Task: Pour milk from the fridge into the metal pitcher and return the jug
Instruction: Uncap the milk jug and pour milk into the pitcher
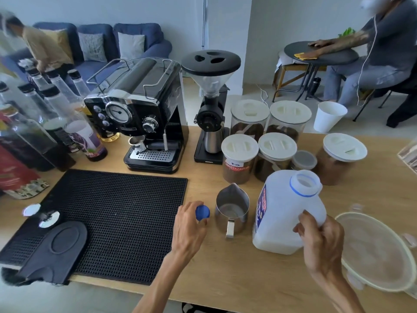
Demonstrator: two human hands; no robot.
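Right hand (320, 240) gripped uncapped milk jug (286, 213) on tabletop (225, 279), left fingers (191, 208) pinched blue cap (202, 212); next, prob. tilt into empty metal pitcher (232, 211).

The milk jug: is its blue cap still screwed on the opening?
No. The milk jug has an open neck, and the blue cap is held in the left hand, beside the metal pitcher.

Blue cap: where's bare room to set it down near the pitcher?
Blue cap in left hand: bare wood between black mat and metal pitcher, and along the near edge. Behind the milk jug, canisters crowd.
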